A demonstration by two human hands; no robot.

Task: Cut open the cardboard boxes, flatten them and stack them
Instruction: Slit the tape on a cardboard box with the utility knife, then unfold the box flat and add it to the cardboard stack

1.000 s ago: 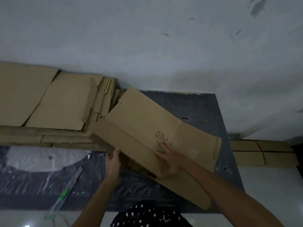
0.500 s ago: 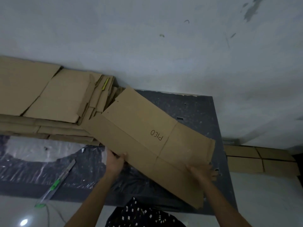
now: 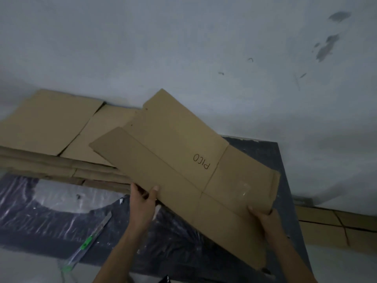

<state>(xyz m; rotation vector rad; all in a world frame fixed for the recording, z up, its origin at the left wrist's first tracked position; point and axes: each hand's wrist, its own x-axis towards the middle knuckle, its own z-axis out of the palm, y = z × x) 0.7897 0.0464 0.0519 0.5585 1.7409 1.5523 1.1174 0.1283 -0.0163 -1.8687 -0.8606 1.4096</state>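
Cardboard sheet (image 3: 183, 164) marked PICO, already cut open and flat, hung tilted in mid-frame, its far end over the stack of flattened boxes (image 3: 51, 127) at centre left. The left hand (image 3: 142, 203) gripped its near long edge, thumb on top and fingers underneath; the right hand (image 3: 263, 217) grasped its lower right corner. By that, cutting and flattening looked done for this box, and only laying it on the stack was left. The stack already ran several layers deep. More cardboard (image 3: 326, 225) lay at the right edge, seemingly flat, but cut off by the frame, so whether it needed work could not be told. A cutter (image 3: 89, 240) with a green slider lay untouched on the dark plastic sheeting (image 3: 40, 221) at lower left. Fingers beneath the sheet were hidden, dim light blurred the stack's edges, and no uncut box showed.
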